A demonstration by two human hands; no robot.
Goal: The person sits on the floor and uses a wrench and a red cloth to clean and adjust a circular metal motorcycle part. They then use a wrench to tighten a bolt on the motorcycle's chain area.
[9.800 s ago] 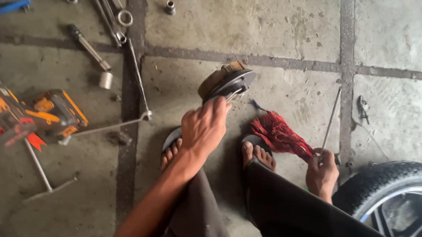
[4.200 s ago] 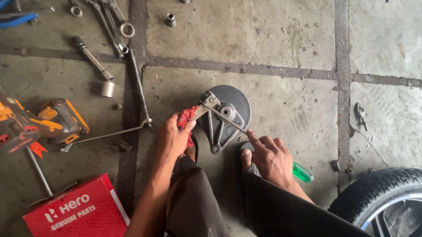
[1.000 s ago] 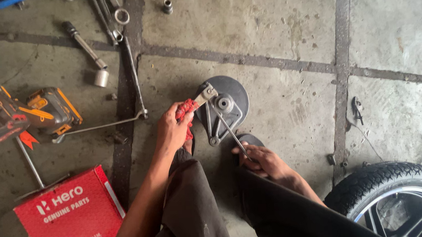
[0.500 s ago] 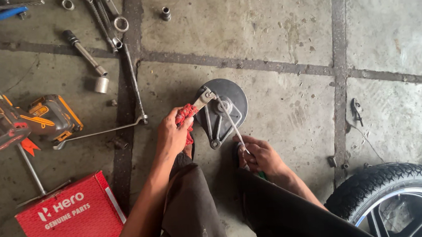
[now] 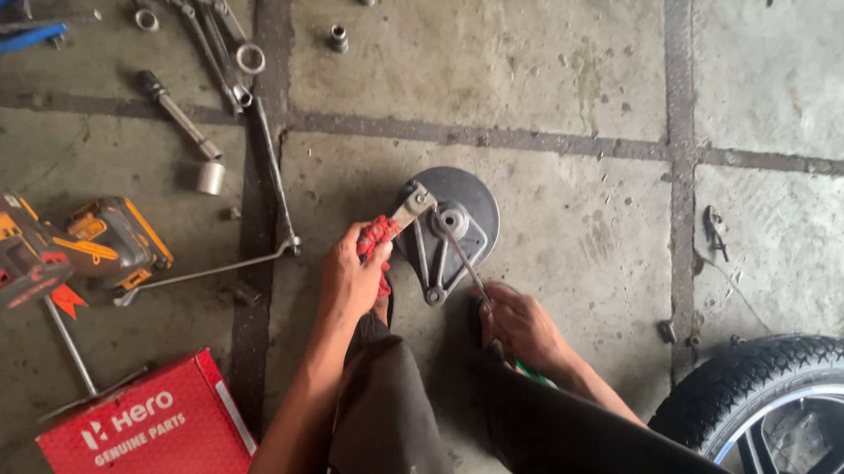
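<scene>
I see the round metal hub plate on the floor, just ahead of both hands. Left hand is closed on a red rag at its lever; right hand grips a thin rod slanting into the centre.

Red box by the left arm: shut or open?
Shut. The red box lies flat on the concrete floor with its printed top face closed and no flap lifted; its lower edge is out of view.
</scene>
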